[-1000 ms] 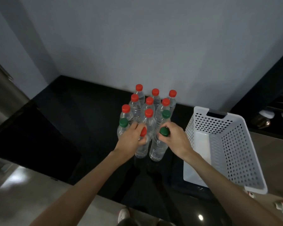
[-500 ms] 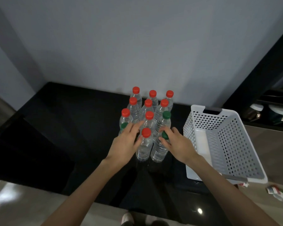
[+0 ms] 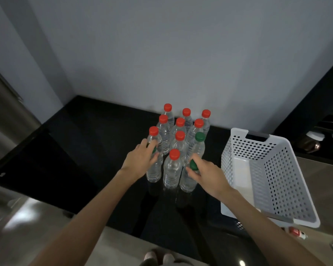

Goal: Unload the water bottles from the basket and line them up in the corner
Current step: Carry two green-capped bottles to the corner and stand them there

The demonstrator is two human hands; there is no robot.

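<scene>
Several clear water bottles (image 3: 180, 144) stand upright in rows of three on the black counter (image 3: 96, 143), close to the grey wall. Most have red caps; three have green ones. My left hand (image 3: 141, 159) is closed over the top of the front-left bottle (image 3: 154, 172), hiding most of its green cap. My right hand (image 3: 207, 174) pinches the green cap of the front-right bottle (image 3: 187, 182). Between them the front-middle bottle (image 3: 172, 172) with a red cap stands free. The white perforated basket (image 3: 236, 131) sits to the right with nothing visible inside.
The grey wall (image 3: 181, 54) runs right behind the back row. A steel appliance (image 3: 6, 116) rises at the left. Dark kitchen items (image 3: 313, 144) sit behind the basket. Small packets (image 3: 296, 232) lie on the tan counter at the lower right.
My left hand let go of the red-capped front-middle bottle and shifted left onto the front-left bottle. My right hand stayed on the green cap at the front right.
</scene>
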